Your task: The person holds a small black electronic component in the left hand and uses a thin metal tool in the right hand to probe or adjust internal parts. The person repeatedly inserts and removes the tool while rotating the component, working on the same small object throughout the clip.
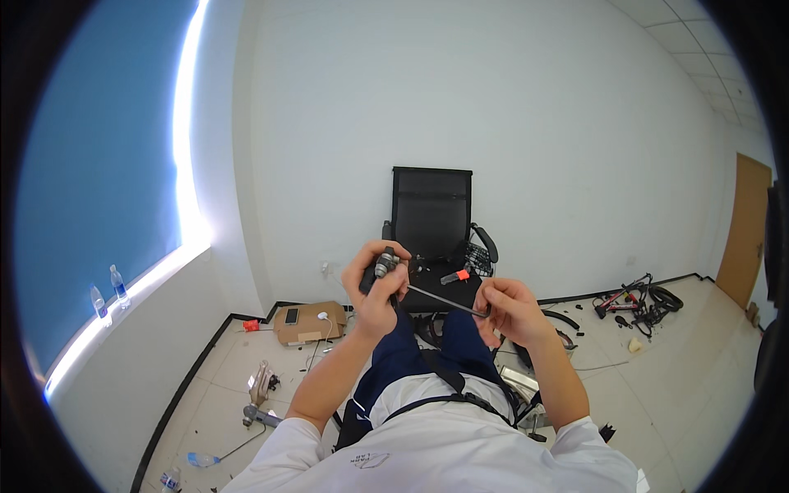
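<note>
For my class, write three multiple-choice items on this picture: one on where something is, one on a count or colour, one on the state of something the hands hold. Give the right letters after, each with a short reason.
1. Where is the black office chair?
A. against the white wall, ahead of the person
B. under the window
C. beside the brown door

2. How many water bottles stand on the window sill?
A. none
B. two
C. five

3. How is the thin dark rod held?
A. lying on the floor
B. in the right hand alone, hanging down
C. between both hands, the left hand also gripping a small metal and black part, the right hand pinching the other end

Answers: 1 A, the chair backs onto the wall past the hands. 2 B, two bottles show on the sill. 3 C, the rod spans from one hand to the other.
</note>
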### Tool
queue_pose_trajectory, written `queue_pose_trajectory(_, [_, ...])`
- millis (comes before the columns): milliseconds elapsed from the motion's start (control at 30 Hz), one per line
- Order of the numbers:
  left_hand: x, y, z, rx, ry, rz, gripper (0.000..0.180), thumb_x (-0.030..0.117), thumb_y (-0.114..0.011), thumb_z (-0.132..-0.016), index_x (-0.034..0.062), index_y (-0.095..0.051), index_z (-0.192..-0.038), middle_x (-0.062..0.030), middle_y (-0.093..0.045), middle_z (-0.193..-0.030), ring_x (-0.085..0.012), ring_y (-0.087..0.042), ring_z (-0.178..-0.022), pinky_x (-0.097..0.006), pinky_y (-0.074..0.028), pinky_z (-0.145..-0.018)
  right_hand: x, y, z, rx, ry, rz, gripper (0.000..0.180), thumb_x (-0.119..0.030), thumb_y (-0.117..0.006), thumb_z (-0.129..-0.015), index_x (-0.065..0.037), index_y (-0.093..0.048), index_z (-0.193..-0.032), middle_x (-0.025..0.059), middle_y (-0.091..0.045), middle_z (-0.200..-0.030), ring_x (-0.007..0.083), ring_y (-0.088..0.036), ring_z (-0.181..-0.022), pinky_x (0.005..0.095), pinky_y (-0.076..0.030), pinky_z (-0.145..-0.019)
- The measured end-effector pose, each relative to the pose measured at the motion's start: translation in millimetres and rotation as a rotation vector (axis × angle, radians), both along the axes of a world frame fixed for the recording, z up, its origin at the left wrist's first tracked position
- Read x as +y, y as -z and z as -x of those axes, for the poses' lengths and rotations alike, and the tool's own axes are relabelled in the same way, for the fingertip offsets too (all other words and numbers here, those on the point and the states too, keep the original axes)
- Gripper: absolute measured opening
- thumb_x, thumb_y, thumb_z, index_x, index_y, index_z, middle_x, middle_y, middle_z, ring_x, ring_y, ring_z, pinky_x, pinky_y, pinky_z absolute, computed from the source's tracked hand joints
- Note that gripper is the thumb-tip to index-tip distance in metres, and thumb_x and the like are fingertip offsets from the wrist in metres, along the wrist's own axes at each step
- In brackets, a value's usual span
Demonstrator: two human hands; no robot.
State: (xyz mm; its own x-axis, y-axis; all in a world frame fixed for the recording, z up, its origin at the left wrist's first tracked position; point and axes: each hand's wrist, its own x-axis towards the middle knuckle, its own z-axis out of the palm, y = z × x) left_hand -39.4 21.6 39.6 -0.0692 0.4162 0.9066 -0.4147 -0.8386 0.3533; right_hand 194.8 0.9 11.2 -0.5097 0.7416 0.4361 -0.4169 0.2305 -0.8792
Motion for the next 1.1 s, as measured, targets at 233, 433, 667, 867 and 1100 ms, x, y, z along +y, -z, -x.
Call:
queue_pose_trajectory(233, [10, -8, 4, -0.054, 0.065, 0.180, 0.019, 0.012, -0.051, -0.084, -0.0051, -0.054, -0.092, -0.0077, -0.046, -0.058, -0.0120, -0.043, -0.046, -0.025, -0.033, -0.038, -22, -6, 11, -0.430, 0.671, -0.791, 0.012, -0.009, -0.062, -0.090, 0.001, -0.062, -0.097, 0.0079, -0.066, -0.083, 0.0143, -0.064, -0.063, 0.0251, -0.049, -0.052])
queue_pose_trajectory(433, [11, -6, 4, -0.018, 0.040, 0.165, 0.019, 0.012, -0.053, -0.084, -0.0051, -0.054, -0.091, -0.0075, -0.047, -0.059, -0.0114, -0.044, -0.046, -0.024, -0.034, -0.038, -24, -5, 13, -0.486, 0.709, -0.812, 0.013, -0.009, -0.059, -0.092, 0.002, -0.065, -0.089, 0.0078, -0.065, -0.073, 0.0136, -0.065, -0.062, 0.0250, -0.049, -0.052])
queue_pose_trajectory(667, [5, -2, 3, 0.047, -0.154, -0.006, 0.017, 0.010, -0.056, -0.081, -0.0053, -0.057, -0.089, -0.0063, -0.050, -0.063, -0.0101, -0.048, -0.048, -0.022, -0.037, -0.043, -13, 2, 10, -0.289, 0.316, -0.268, 0.031, -0.017, -0.051, -0.097, 0.005, -0.063, -0.077, 0.0125, -0.066, -0.068, 0.0175, -0.064, -0.052, 0.0257, -0.049, -0.049])
queue_pose_trajectory(867, [9, 6, 3, 0.114, -0.327, -0.186, 0.016, 0.007, -0.055, -0.079, -0.0060, -0.057, -0.089, -0.0063, -0.053, -0.066, -0.0088, -0.047, -0.050, -0.022, -0.036, -0.046, 1, 3, 7, -0.016, -0.114, 0.000, 0.036, -0.019, -0.048, -0.095, 0.007, -0.061, -0.074, 0.0207, -0.064, -0.065, 0.0233, -0.062, -0.045, 0.0280, -0.046, -0.041])
queue_pose_trajectory(1100, [7, -1, 5, 0.072, -0.298, -0.151, 0.015, 0.007, -0.054, -0.080, -0.0057, -0.057, -0.088, -0.0055, -0.051, -0.061, -0.0088, -0.046, -0.048, -0.022, -0.035, -0.045, -2, 3, 12, -0.244, 0.157, -0.131, 0.031, -0.018, -0.048, -0.099, 0.006, -0.063, -0.085, 0.0150, -0.067, -0.068, 0.0184, -0.063, -0.050, 0.0256, -0.048, -0.046])
